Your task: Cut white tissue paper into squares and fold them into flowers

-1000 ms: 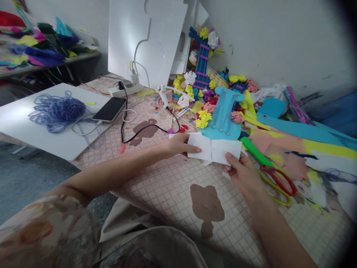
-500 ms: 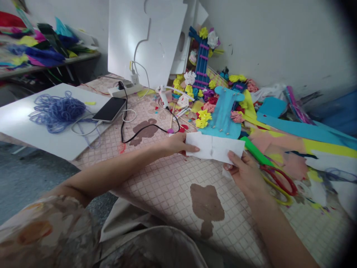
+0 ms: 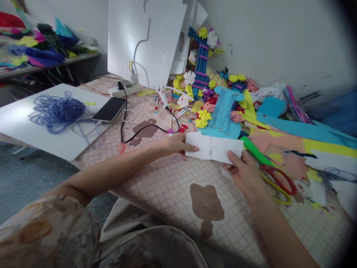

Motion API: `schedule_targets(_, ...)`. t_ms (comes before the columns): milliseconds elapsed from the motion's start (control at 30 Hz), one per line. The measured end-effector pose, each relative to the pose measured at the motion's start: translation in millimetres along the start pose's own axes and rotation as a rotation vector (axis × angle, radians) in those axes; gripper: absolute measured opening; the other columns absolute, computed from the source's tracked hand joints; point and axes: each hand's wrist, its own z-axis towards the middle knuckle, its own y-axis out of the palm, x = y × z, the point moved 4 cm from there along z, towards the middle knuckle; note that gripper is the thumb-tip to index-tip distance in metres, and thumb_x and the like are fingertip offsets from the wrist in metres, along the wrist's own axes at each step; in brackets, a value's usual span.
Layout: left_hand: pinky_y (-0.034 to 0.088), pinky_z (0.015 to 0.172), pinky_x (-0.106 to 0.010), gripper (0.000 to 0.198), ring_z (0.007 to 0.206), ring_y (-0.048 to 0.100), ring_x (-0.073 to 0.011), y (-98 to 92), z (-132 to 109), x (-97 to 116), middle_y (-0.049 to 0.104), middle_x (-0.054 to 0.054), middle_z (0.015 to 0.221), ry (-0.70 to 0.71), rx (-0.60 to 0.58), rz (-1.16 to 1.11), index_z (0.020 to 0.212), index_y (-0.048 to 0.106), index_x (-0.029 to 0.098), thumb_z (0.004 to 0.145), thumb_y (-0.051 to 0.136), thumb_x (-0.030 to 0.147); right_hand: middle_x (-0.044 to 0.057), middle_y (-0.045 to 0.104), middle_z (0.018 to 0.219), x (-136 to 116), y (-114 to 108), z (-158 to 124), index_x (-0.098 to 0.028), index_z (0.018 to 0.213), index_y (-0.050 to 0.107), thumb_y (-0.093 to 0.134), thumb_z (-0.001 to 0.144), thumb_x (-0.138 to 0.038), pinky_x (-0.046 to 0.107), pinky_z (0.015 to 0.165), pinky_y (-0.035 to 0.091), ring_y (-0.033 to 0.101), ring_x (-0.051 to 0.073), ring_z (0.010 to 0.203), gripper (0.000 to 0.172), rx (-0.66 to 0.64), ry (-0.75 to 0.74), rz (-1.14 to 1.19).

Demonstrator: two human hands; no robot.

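A strip of white paper (image 3: 213, 148) is stretched between my two hands over the table, with a crease near its middle. My left hand (image 3: 178, 144) pinches its left end, thumb on top. At the right end my right hand (image 3: 241, 169) grips it between thumb and fingers, and a loose white bit hangs under those fingers. Just behind the paper lies a light blue cutout (image 3: 223, 111) with small pegs along its lower part. Red and yellow handled scissors (image 3: 279, 180) rest right of my right hand, beside a green strip (image 3: 256, 152).
A white glue gun (image 3: 163, 97) with a black cable stands behind my left hand. A phone (image 3: 109, 109) and blue yarn (image 3: 57, 111) lie on a white board at left. Paper flowers and a dark blue guitar shape (image 3: 202, 65) are at the back, coloured paper scraps at right.
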Motion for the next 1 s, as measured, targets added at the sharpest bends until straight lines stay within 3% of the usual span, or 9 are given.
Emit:
schedule_targets(133, 0.047, 0.057, -0.022, 0.042, 0.074, 0.061, -0.0132, 0.1, -4, 3, 0.063, -0.008, 0.090, -0.055, -0.054, -0.044, 0.097, 0.059, 0.011, 0.059, 0.077, 0.021, -0.003, 0.063, 0.083, 0, 2, -2, -0.025, 0.081, 0.066, 0.076, 0.064, -0.027, 0.020, 0.042, 0.038, 0.047, 0.007, 0.055, 0.020, -0.027, 0.052, 0.063)
schedule_targets(233, 0.047, 0.062, -0.021, 0.047, 0.075, 0.061, -0.0119, 1.1, -8, 7, 0.063, -0.006, 0.090, -0.107, -0.171, -0.084, 0.099, 0.059, 0.013, 0.058, 0.079, 0.022, -0.002, 0.066, 0.082, -2, 4, -5, -0.027, 0.084, 0.067, 0.076, 0.063, -0.030, 0.023, 0.047, 0.043, 0.055, 0.012, 0.062, 0.023, -0.095, 0.067, 0.045)
schedule_targets(400, 0.045, 0.056, -0.021, 0.047, 0.064, 0.057, -0.0094, 5.6, -14, 11, 0.062, -0.006, 0.082, -0.158, -0.299, -0.062, 0.094, 0.060, 0.012, 0.067, 0.070, 0.049, 0.001, 0.069, 0.086, -2, 11, -11, -0.027, 0.095, 0.066, 0.073, 0.067, -0.034, 0.029, 0.061, 0.049, 0.063, 0.019, 0.078, 0.029, -0.218, 0.046, -0.034)
schedule_targets(533, 0.038, 0.047, -0.018, 0.041, 0.053, 0.049, -0.0060, 10.1, -11, 9, 0.054, 0.001, 0.065, -0.036, -0.216, 0.146, 0.081, 0.060, 0.011, 0.069, 0.067, 0.049, 0.001, 0.069, 0.090, -1, 15, -15, -0.027, 0.100, 0.064, 0.071, 0.070, -0.034, 0.032, 0.069, 0.049, 0.062, 0.019, 0.080, 0.031, -0.276, 0.010, -0.089)
schedule_targets(667, 0.032, 0.043, -0.017, 0.035, 0.048, 0.042, -0.0042, 15.3, -8, 4, 0.049, 0.003, 0.060, 0.082, -0.113, 0.275, 0.078, 0.058, 0.011, 0.072, 0.065, 0.045, 0.000, 0.067, 0.085, 0, 15, -16, -0.028, 0.098, 0.064, 0.073, 0.069, -0.036, 0.030, 0.068, 0.048, 0.060, 0.017, 0.076, 0.031, -0.331, 0.010, -0.137)
schedule_targets(767, 0.031, 0.044, -0.017, 0.030, 0.050, 0.040, -0.0044, 20.0, -9, 7, 0.046, 0.004, 0.059, 0.188, -0.059, 0.313, 0.073, 0.054, 0.012, 0.075, 0.061, 0.041, 0.001, 0.063, 0.073, -1, 16, -18, -0.026, 0.088, 0.064, 0.069, 0.066, -0.055, 0.027, 0.055, 0.045, 0.056, 0.017, 0.065, 0.037, -0.402, 0.036, -0.129)
schedule_targets(867, 0.032, 0.049, -0.018, 0.024, 0.056, 0.041, -0.0051, 27.2, -17, 15, 0.046, 0.003, 0.063, 0.327, -0.029, 0.386, 0.073, 0.052, 0.013, 0.078, 0.058, 0.036, 0.002, 0.059, 0.067, -4, 16, -17, -0.025, 0.081, 0.063, 0.048, 0.068, -0.075, 0.027, 0.047, 0.040, 0.052, 0.017, 0.057, 0.054, -0.393, 0.077, -0.075)
schedule_targets(933, 0.033, 0.052, -0.018, 0.022, 0.058, 0.041, -0.0054, 33.0, -23, 21, 0.048, 0.003, 0.065, 0.408, -0.019, 0.484, 0.075, 0.053, 0.013, 0.079, 0.056, 0.034, 0.004, 0.060, 0.068, -8, 15, -17, -0.023, 0.078, 0.064, 0.041, 0.072, -0.076, 0.029, 0.050, 0.042, 0.053, 0.018, 0.059, 0.057, -0.407, 0.054, -0.140)
schedule_targets(1000, 0.034, 0.053, -0.018, 0.020, 0.058, 0.041, -0.0057, 38.2, -29, 24, 0.049, 0.002, 0.065, 0.461, -0.012, 0.586, 0.075, 0.053, 0.013, 0.080, 0.054, 0.032, 0.005, 0.061, 0.073, -16, 14, -18, -0.022, 0.078, 0.065, 0.047, 0.076, -0.068, 0.030, 0.057, 0.043, 0.055, 0.020, 0.066, 0.050, -0.426, -0.042, -0.280)
